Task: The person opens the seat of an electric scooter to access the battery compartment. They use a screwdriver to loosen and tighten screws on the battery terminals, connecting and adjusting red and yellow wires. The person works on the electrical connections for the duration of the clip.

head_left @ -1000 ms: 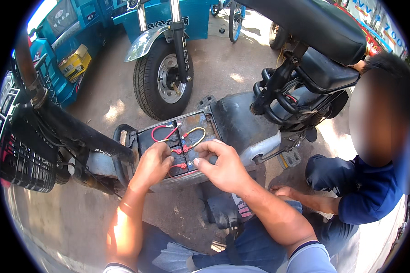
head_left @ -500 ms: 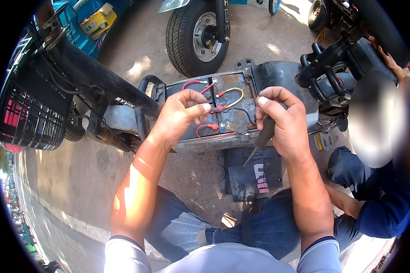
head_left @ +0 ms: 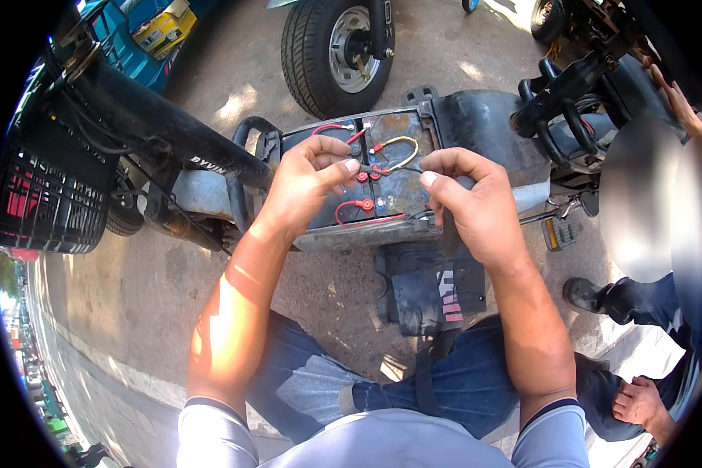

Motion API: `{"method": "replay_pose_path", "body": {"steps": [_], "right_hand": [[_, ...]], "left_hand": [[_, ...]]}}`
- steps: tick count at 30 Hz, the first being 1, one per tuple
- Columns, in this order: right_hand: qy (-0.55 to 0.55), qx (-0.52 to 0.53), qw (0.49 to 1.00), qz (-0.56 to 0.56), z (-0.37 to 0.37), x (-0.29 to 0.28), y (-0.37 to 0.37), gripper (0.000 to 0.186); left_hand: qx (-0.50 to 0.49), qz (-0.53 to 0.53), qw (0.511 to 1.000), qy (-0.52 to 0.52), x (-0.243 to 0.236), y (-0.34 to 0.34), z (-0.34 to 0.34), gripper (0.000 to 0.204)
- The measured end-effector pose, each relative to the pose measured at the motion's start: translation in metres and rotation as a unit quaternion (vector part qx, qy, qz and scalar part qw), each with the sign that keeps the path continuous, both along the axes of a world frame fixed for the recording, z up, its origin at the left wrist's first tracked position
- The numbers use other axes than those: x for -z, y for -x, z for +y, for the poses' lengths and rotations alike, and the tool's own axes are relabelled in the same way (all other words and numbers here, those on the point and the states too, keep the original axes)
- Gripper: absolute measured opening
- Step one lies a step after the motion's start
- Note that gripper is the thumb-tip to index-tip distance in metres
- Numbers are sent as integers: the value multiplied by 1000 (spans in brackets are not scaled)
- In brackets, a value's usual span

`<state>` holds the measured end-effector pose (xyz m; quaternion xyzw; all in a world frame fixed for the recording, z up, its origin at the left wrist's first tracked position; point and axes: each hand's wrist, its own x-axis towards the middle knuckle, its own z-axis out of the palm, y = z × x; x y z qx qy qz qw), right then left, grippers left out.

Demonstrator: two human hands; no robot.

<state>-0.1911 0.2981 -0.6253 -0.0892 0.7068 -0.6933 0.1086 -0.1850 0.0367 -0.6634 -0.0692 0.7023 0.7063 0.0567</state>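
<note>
Over the open battery box, my left hand [head_left: 308, 175] pinches one part of a thin black wire [head_left: 394, 168]. The wire runs across to my right hand [head_left: 472, 199], whose thumb and forefinger are closed on its other end. A dark-handled screwdriver [head_left: 450, 236] is tucked under the fingers of that same hand; its shaft is hard to make out. Below lie the dark batteries [head_left: 404, 193] with rusty, dusty tops. A yellow wire [head_left: 415, 146] loops over them, and a red wire [head_left: 343, 221] curves from a red terminal cover [head_left: 366, 205] at the near side.
A black plastic cover [head_left: 421, 292] lies on the ground before my knees. The vehicle's black frame tube [head_left: 168, 129] slants in at left, beside a black basket [head_left: 54, 179]. A wheel [head_left: 339, 58] stands beyond. Another person's hand [head_left: 639, 402] is at the right.
My right hand has taken hold of the black wire's far end, which hung down near the box edge before. The wire is now drawn nearly level. The person at right has shifted.
</note>
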Motion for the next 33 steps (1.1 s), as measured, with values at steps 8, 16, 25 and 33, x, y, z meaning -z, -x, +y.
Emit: {"method": "replay_pose_path", "body": {"steps": [8,16,25,33], "right_hand": [[-70,12,996,46,-10,7,-3,23],[-126,-5,976,178,-10,13,-3,19],[-133,7,971,200,-15,9,-3,14],[-150,25,956,249,-11,9,-1,10]], "left_hand": [[74,23,983,-165,-4,-5,11,29],[113,42,970,-212,1,-7,18,36],[52,433,816,379,-21,-16,34,39],[80,374,867,319,-14,-15,39,15]]}}
